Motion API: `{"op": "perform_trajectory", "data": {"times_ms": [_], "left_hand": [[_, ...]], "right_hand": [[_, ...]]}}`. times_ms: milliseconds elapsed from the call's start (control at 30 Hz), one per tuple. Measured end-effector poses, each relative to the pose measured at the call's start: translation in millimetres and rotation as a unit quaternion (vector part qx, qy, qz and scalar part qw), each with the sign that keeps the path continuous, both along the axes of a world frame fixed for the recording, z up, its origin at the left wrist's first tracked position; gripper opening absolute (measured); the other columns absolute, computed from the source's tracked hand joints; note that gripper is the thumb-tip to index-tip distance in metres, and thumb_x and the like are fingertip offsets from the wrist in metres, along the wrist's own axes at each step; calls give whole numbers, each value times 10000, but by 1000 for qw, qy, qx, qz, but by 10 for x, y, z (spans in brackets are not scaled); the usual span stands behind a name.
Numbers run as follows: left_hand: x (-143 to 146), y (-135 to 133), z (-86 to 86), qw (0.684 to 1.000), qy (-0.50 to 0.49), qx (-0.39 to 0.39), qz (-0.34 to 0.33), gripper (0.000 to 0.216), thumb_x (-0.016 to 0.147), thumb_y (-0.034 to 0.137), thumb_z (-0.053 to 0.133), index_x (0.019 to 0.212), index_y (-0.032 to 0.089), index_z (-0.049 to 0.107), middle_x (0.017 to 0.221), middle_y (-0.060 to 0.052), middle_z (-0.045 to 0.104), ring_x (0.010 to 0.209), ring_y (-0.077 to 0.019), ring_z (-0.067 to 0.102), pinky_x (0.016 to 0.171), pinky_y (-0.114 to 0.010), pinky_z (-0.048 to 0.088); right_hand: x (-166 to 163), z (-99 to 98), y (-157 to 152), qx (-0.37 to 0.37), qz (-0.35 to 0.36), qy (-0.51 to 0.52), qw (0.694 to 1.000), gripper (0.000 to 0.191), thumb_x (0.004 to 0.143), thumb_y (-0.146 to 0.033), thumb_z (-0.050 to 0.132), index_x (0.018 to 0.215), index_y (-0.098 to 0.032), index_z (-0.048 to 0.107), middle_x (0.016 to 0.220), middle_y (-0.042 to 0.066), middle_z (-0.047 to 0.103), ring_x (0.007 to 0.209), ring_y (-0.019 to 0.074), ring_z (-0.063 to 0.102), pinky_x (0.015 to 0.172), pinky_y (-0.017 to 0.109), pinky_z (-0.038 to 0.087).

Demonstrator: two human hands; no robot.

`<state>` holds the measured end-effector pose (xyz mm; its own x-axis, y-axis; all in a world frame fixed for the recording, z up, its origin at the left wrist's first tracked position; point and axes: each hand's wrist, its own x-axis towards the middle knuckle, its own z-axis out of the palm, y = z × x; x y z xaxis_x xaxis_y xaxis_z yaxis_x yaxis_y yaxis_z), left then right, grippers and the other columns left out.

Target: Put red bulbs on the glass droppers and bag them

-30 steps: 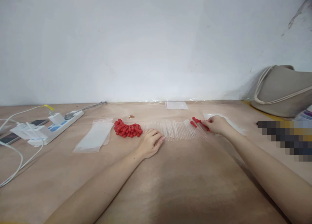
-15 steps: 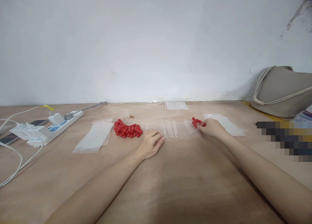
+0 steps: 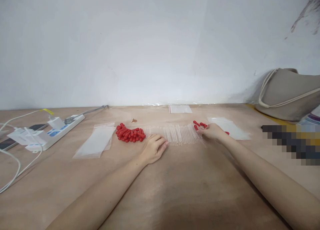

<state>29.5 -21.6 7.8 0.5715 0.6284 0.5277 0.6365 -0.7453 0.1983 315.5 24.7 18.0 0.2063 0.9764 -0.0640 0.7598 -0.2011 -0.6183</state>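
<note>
My left hand (image 3: 154, 148) lies palm down with its fingers over the near left part of a row of thin clear dropper tubes (image 3: 178, 135). To its left is a heap of red rubber dropper bulbs (image 3: 130, 133). My right hand (image 3: 212, 131), at the row's right end, is closed with several red rubber bulbs (image 3: 197, 124) showing at its fingertips. Another red bulb (image 3: 227, 133) shows behind the wrist. The palm is turned away, so how many bulbs it holds is hidden.
Clear plastic bags lie left (image 3: 96, 140), right (image 3: 230, 128) and against the wall (image 3: 180, 108). A power strip (image 3: 56, 133) with white chargers and cables sits far left, beside phones (image 3: 8, 143). A grey-beige bag (image 3: 290, 93) stands back right.
My right hand has shifted slightly left, and the red bulbs at its fingertips sit further left. A red bulb now shows by its wrist. My left hand stays put.
</note>
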Motion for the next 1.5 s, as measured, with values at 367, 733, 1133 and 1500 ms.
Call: {"op": "perform_trajectory", "data": {"times_ms": [367,733,1133,1500], "left_hand": [[-4,-1,-6,1000,-10,7,-5,258,868,273,369,815,158,594,790,-58,576,766,-166,514,709,-307,387],[10,38,37,984,-174,-44,13,199,819,282,477,819,158,632,822,-63,582,791,-164,537,736,-303,429],[48,79,50,878,-394,-271,22,279,841,359,419,850,121,564,765,-47,607,706,-147,595,683,-287,478],[-137,65,-27,996,-83,0,-28,260,871,190,370,1045,168,562,861,-68,547,793,-147,524,710,-265,442]], "right_hand": [[110,104,-6,-98,-29,131,986,192,599,-359,545,559,-191,461,402,-60,325,335,69,253,353,233,163],[-286,386,-328,-77,112,390,911,159,656,-315,526,602,-176,471,421,-101,222,347,35,124,352,198,72],[-1222,130,-550,148,327,198,912,264,823,-372,407,870,-187,589,813,35,607,763,163,548,702,305,424],[-995,-270,-494,246,292,273,883,265,778,-300,508,1015,-212,587,969,59,637,898,178,584,820,359,451]]}}
